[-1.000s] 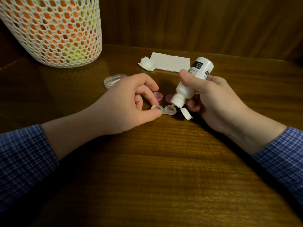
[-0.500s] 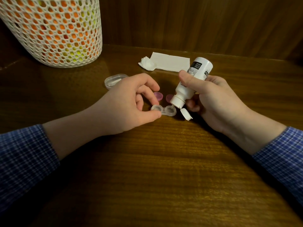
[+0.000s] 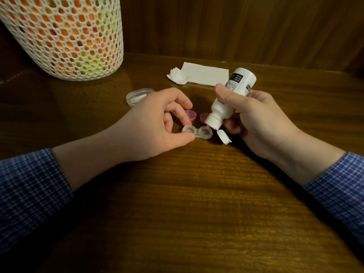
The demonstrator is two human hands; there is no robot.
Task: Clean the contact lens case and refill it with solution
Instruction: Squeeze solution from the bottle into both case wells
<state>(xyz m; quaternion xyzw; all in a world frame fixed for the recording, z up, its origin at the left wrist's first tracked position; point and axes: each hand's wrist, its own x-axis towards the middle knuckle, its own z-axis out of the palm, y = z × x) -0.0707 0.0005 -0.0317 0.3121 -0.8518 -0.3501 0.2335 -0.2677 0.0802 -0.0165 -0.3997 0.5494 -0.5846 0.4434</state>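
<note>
The lens case (image 3: 197, 132), clear with both wells uncovered, lies flat on the wooden surface (image 3: 197, 194) near the middle of the scene. The left hand (image 3: 155, 125) pinches the case's left well between thumb and forefinger, a tight grip on its rim. The right hand (image 3: 254, 119) has its fingers and thumb wrapped round the white bottle (image 3: 226, 99), which is tilted nozzle-down, its tip just above the right well; whether it touches cannot be told. The bottle's flip cap (image 3: 223, 136) hangs open to the right of the case. Two pink caps (image 3: 190, 114) lie just beyond the case, one partly hidden behind the bottle. Farther off lie a clear lid (image 3: 136, 96), a crumpled tissue (image 3: 177, 76) and a folded tissue (image 3: 204, 75). A mesh basket (image 3: 63, 36) stands far left.
</note>
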